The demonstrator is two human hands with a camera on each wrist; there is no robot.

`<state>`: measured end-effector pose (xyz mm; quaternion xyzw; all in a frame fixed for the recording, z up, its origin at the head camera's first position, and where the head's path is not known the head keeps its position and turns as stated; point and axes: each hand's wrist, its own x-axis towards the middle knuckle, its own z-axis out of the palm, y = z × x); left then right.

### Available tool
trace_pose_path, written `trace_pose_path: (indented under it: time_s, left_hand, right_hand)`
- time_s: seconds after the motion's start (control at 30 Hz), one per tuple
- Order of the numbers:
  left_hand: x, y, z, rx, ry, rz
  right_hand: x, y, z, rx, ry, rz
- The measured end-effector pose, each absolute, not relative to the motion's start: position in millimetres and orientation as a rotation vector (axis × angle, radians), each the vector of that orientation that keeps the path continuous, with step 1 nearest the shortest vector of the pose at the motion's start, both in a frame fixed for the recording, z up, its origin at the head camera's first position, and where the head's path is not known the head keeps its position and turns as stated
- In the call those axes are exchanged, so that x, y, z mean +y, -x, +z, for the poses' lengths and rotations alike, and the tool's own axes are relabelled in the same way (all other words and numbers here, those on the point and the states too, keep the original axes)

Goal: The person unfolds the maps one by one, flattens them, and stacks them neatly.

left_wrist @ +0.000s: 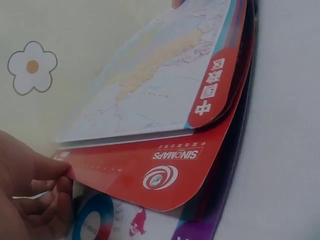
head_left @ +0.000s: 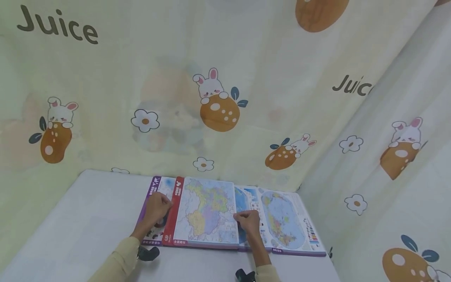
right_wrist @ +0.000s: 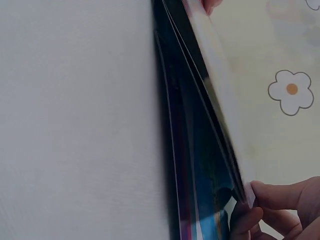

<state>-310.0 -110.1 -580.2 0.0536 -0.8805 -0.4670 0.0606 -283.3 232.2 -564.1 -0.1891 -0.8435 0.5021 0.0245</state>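
Note:
A map board with a red side strip and a multicoloured map lies over other map boards on the table. My left hand pinches its red edge between thumb and fingers; in the left wrist view the red strip bears a white spiral logo and SINOMAPS lettering. At the opposite side my right hand pinches the board's edge, and the right wrist view shows that edge raised above the dark blue surfaces below. A purple-edged map board shows from underneath on the left.
To the right lies a world map board, partly beside a blue map sheet. The white table meets a patterned curtain at its back, with another curtain side at the right.

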Motion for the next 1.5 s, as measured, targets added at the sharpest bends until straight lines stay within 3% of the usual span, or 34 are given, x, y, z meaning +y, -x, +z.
trace_pose_path:
  time_s: [1.5]
  left_hand:
    - [-109.9, 312.7, -580.2, -2.702, -0.190, -1.417]
  right_hand:
    - [260.6, 285.3, -567.4, -2.572, 0.564, 1.322]
